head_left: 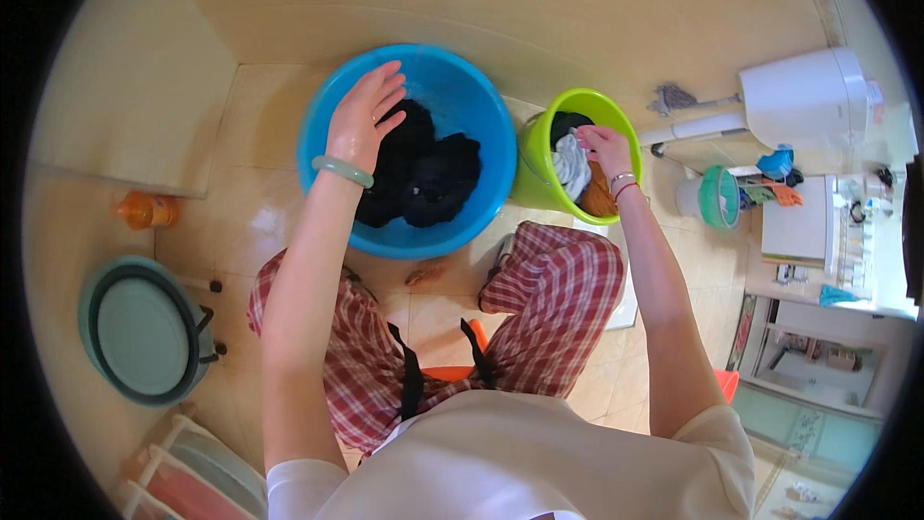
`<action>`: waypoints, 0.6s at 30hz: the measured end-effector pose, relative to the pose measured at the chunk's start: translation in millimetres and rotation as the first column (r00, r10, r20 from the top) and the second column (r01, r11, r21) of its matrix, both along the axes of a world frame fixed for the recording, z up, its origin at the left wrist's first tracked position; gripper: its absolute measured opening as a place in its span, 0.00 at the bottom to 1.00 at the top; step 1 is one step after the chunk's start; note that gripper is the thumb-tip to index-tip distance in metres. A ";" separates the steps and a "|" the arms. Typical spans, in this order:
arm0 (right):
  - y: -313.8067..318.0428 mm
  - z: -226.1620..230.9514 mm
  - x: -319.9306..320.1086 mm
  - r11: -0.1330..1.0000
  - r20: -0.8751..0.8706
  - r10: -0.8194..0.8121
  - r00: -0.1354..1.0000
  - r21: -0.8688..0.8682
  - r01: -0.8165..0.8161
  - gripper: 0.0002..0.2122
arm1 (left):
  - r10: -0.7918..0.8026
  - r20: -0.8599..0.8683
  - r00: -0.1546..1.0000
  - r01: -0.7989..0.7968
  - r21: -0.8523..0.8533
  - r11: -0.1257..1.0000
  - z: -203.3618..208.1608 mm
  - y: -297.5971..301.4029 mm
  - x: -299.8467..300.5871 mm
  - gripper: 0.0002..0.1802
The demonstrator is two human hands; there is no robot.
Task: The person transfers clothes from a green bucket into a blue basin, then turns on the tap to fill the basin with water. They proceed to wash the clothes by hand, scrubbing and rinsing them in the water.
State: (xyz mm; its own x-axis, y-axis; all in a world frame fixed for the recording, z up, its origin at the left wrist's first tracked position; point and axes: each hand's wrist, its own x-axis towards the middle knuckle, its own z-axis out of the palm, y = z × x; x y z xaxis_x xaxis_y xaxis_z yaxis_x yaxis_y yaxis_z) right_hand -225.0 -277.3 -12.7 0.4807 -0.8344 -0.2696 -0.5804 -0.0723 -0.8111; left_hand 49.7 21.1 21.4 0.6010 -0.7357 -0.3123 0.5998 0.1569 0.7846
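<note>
Clothes [438,178], black, just right of left hand [361,117], spread, empty; grey cloth [570,169] by right hand [606,148], grip unclear.

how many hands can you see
2. The left hand is over the blue basin; the right hand is over the clothes in the lime green bucket. No others show.

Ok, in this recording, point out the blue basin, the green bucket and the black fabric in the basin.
Blue basin [472,104]: head view, bare inner wall, upper right.
Green bucket [535,187]: head view, outer wall, left side.
Black fabric [445,176]: head view, upper surface, right part of the heap.
</note>
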 end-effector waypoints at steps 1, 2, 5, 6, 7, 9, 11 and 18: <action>-18.7 -7.8 -18.0 0.998 -0.037 -0.060 0.998 -0.034 0.059 0.09 | -0.034 -0.082 0.996 0.029 -0.066 0.997 -4.6 -10.1 -7.0 0.25; -26.8 -16.4 -27.6 0.994 -0.044 -0.112 0.993 0.008 0.113 0.09 | -0.065 -0.156 0.986 0.046 -0.121 0.992 -11.9 -17.9 -12.9 0.25; -35.8 -40.9 -41.9 0.969 -0.122 -0.216 0.969 0.097 0.228 0.08 | -0.171 -0.349 0.921 0.111 -0.187 0.976 -26.3 -46.3 -38.9 0.23; -33.9 -52.3 -39.4 0.966 -0.176 -0.217 0.960 0.104 0.237 0.09 | -0.197 -0.385 0.902 0.140 -0.173 0.975 -31.2 -55.0 -50.0 0.23; -40.7 -62.5 -47.8 0.962 -0.234 -0.228 0.945 0.094 0.256 0.09 | -0.235 -0.424 0.874 0.176 -0.175 0.969 -34.3 -66.6 -64.8 0.23; -44.0 -79.9 -54.7 0.988 -0.447 -0.148 0.882 -0.020 0.155 0.12 | -0.324 -0.436 0.840 0.271 -0.181 0.945 -40.2 -83.0 -88.1 0.24; -40.7 -89.8 -56.2 0.998 -0.691 -0.036 0.722 -0.062 -0.010 0.14 | -0.382 -0.401 0.832 0.339 -0.178 0.924 -47.5 -89.4 -100.4 0.24; 10.1 -49.8 -46.2 0.923 -0.898 -0.163 0.409 -0.285 -0.257 0.39 | -0.363 -0.334 0.870 0.356 -0.083 0.931 -53.3 -84.9 -90.5 0.23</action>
State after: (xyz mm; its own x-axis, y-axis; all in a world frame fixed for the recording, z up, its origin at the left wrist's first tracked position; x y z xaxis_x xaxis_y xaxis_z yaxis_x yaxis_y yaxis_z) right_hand -271.3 -267.1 -62.5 0.1750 -0.9425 -0.2846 -0.9289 -0.2539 0.2696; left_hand -40.8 -63.8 -31.9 0.1540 -0.8883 -0.4328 0.8454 -0.1082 0.5230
